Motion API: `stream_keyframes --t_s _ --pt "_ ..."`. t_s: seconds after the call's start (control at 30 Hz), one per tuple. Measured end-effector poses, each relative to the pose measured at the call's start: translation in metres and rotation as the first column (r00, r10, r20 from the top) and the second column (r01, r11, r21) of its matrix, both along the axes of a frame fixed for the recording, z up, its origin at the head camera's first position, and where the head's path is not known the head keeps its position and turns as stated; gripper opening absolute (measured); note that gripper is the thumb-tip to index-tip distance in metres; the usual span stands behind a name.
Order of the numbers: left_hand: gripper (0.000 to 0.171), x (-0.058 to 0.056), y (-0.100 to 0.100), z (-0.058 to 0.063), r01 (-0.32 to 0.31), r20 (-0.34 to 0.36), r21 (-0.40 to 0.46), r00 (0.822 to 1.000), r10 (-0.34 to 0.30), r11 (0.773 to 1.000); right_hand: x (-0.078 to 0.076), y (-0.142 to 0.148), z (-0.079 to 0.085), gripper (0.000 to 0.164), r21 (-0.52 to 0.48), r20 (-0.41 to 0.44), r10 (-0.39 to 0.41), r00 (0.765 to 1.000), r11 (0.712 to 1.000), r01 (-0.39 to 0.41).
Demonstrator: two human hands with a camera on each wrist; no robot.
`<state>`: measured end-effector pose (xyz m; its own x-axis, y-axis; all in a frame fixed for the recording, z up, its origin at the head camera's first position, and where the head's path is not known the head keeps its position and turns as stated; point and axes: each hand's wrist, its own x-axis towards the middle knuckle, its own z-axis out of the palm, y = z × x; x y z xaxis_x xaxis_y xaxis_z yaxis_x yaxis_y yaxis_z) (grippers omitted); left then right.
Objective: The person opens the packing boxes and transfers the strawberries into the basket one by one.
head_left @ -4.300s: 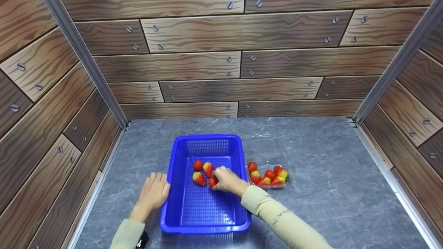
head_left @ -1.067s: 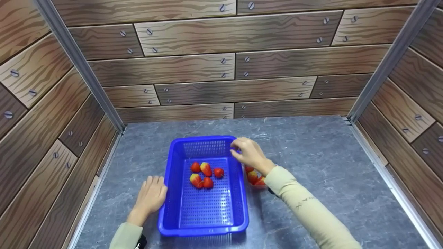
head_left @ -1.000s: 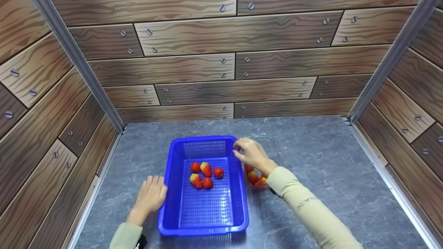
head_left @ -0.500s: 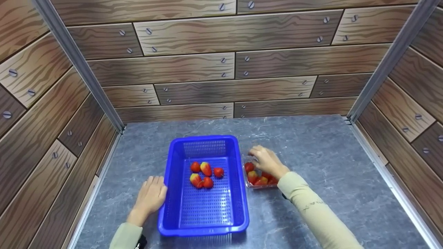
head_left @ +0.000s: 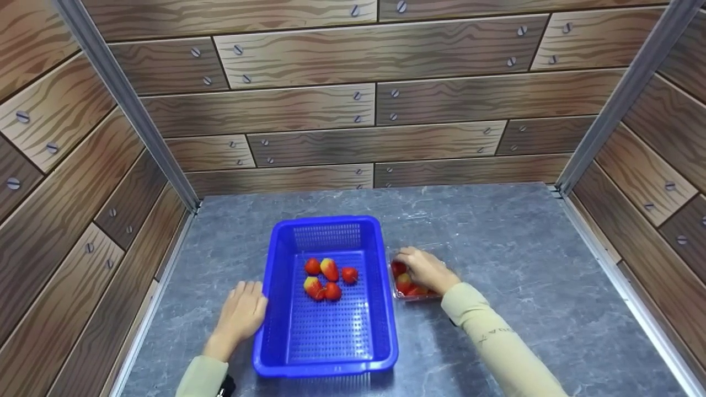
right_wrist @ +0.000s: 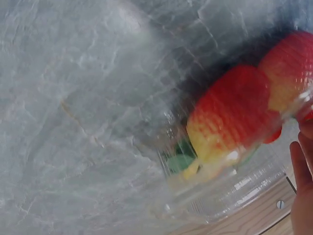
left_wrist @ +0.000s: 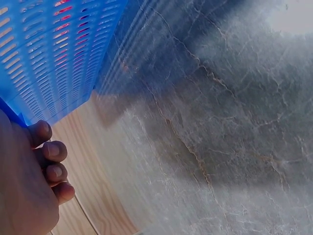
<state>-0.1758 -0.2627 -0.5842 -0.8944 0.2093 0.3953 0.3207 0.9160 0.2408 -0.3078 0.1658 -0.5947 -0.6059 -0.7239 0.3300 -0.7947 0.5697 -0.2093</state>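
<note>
Sitting in front of you: blue basket (head_left: 326, 367); just right, clear box (head_left: 412, 298). Your left hand (head_left: 241, 309) is gripping the basket's rim; right hand (head_left: 423, 270) is sitting in the box, can't tell its grip. Likely you're picking strawberries (head_left: 404, 284) there; next is needing a gentle pinch.

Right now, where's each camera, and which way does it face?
Head: worn there, facing forward and down at the blue basket and clear box; left hand, right hand and sleeves show.
Left wrist: worn there, facing the basket's slotted side and tabletop; that hand shows partly.
Right wrist: worn there, facing strawberries in the box; that hand shows partly.
Shared: head and left wrist show the basket.
</note>
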Motion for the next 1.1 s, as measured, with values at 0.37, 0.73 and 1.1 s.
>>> stream_keyframes --t_s 0.37,0.73,1.1 --pt "0.011 0.0 0.0 0.0 -0.01 0.042 -0.013 0.999 0.01 1.0 0.005 0.002 -0.011 0.041 -0.046 -0.013 -0.018 1.0 0.999 0.018" --pt "0.011 -0.001 -0.001 0.0 -0.005 0.043 -0.016 0.999 0.006 1.0 0.009 0.003 -0.015 0.039 -0.014 0.109 -0.07 0.992 0.997 0.072" --pt "0.009 0.0 -0.001 0.0 -0.004 0.016 -0.011 1.0 0.004 1.0 0.01 0.003 -0.019 0.038 -0.057 0.152 -0.123 0.981 0.99 0.132"
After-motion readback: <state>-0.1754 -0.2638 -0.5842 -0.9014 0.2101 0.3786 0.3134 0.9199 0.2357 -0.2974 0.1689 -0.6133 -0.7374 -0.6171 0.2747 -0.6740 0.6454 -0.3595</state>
